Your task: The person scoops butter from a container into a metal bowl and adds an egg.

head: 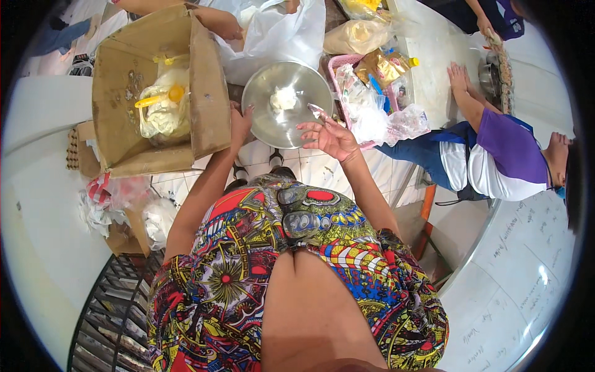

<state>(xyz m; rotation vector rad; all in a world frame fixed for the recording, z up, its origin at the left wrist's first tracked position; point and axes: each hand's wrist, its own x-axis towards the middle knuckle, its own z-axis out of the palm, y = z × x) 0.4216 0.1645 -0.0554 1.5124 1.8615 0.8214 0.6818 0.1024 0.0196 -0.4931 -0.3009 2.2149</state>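
A wide stainless steel bowl (260,118) stands in front of me with a lump of white, soft-looking matter (283,98) at its bottom. My left hand (240,126) is at the bowl's left rim, its fingers on the edge, close beside a cardboard box. Over the bowl's right side, palm turned up, is my right hand (333,141). Between its thumb and forefinger it holds a small utensil (317,110), likely a spoon, smeared with white; its handle is mostly hidden by the hand.
Left of the bowl, the open cardboard box (211,93) holds a plastic bag (162,114) and yellow plastic pieces. A pink basket (341,62) of packets is at right. A white plastic bag (290,39) lies behind the bowl. A person in a purple sleeve (511,132) works at right; another person's arm (216,21) reaches in beyond the box.
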